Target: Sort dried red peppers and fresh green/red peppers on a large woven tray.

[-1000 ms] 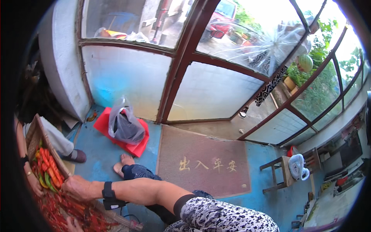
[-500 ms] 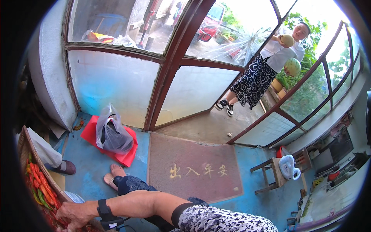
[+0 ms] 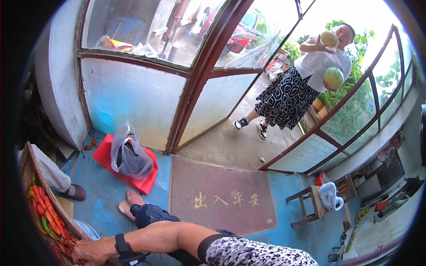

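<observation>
My right hand (image 3: 91,251) reaches into a woven basket (image 3: 52,197) at the lower left, among red and green chili peppers (image 3: 46,208). Its fingers are bent and pressed together at the peppers. The fingertips are partly hidden, so I cannot make out whether a pepper is between them. A black band with a small device (image 3: 125,250) circles the wrist. My left hand does not show.
A clear plastic bag (image 3: 131,153) rests on a red sheet (image 3: 100,150) on the blue floor. A brown mat (image 3: 222,181) lies before the open glass door. Outside it a person (image 3: 310,71) holds two round melons (image 3: 333,79). A wooden stool (image 3: 316,201) bears a white bag. Another person's shoe (image 3: 77,192) shows beside the basket.
My right hand has shifted slightly right and its fingers have drawn closer together. The person outside has stepped nearer the doorway and lifted one melon higher.
</observation>
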Motion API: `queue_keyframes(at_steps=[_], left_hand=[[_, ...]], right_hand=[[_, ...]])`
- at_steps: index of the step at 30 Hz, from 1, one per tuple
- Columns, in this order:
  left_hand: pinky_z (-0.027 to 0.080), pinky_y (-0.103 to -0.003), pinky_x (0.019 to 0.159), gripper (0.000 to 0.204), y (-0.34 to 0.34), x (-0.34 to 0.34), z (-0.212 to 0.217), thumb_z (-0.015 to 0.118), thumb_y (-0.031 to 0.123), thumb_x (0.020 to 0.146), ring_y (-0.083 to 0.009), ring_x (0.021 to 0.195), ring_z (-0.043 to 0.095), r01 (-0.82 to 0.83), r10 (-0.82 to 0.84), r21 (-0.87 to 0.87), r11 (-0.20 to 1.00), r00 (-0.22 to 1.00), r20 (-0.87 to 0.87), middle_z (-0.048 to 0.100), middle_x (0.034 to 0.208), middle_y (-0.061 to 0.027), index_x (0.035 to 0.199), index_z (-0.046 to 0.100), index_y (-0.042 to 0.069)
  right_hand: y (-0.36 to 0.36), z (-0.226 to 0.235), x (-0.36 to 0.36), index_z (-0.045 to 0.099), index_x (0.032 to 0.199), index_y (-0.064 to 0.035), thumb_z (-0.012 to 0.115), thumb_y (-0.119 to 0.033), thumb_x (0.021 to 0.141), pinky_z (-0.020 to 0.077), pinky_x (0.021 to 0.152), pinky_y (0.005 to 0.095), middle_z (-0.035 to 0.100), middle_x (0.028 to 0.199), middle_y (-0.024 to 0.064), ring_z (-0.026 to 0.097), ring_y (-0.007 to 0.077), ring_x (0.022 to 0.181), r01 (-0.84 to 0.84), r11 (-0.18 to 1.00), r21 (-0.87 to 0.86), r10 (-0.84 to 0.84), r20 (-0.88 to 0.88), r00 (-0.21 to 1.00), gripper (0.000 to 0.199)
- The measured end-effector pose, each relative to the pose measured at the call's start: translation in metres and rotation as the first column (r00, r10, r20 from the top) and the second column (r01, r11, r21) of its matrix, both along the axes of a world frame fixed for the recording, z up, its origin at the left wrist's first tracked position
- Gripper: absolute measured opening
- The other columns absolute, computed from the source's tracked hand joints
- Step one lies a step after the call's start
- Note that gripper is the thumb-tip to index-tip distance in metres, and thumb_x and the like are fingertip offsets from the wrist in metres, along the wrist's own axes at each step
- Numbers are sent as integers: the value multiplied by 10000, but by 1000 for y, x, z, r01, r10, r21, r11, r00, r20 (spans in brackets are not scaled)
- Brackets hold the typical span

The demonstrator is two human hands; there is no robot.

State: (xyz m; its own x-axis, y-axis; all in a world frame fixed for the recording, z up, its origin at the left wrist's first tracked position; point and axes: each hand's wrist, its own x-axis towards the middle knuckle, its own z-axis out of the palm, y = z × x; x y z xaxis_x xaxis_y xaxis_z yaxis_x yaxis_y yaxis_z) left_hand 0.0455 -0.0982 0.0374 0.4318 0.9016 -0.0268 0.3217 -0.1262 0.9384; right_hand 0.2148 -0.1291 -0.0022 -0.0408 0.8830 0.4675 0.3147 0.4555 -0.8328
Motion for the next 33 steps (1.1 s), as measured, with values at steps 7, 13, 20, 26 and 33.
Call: queue_keyframes(at_steps=[7,13,20,26,33], left_hand=[[478,-298,811,199,-6,1,6,600,132,890,-207,906,566,121,-108,171,978,991,-80,600,989,-111,1024,589,-14],[488,-295,791,183,-17,7,16,595,108,889,-207,899,580,117,-88,179,977,983,-162,612,968,-114,1021,601,-19],[501,-289,757,169,-17,0,14,583,116,898,-199,873,591,100,-75,214,972,990,-121,619,957,-119,1005,614,-11],[541,-282,657,161,-14,-6,9,566,118,906,-199,768,623,70,-57,286,956,997,-52,630,887,-124,992,624,-4],[563,-285,613,160,-7,-16,1,563,112,904,-208,710,638,12,-29,328,945,998,50,633,846,-131,994,625,-4]], right_hand=[[-4,-2,0,623,725,28,728,-195,634,453,655,445,608,721,232,587,394,762,-5,996,-87,11,70,997,262],[0,-8,-1,635,731,26,715,-180,622,458,652,444,611,712,228,589,390,744,13,996,-94,3,174,985,246],[1,-7,-5,650,754,17,700,-170,619,460,644,435,615,718,216,594,375,741,-24,996,-83,36,156,987,236],[-1,-6,-6,650,765,13,682,-168,634,459,646,432,615,723,208,592,371,746,-55,996,-74,64,133,989,226],[-3,-1,-6,650,779,10,661,-165,651,458,648,429,614,728,197,590,366,751,-80,996,-49,85,118,989,217]])
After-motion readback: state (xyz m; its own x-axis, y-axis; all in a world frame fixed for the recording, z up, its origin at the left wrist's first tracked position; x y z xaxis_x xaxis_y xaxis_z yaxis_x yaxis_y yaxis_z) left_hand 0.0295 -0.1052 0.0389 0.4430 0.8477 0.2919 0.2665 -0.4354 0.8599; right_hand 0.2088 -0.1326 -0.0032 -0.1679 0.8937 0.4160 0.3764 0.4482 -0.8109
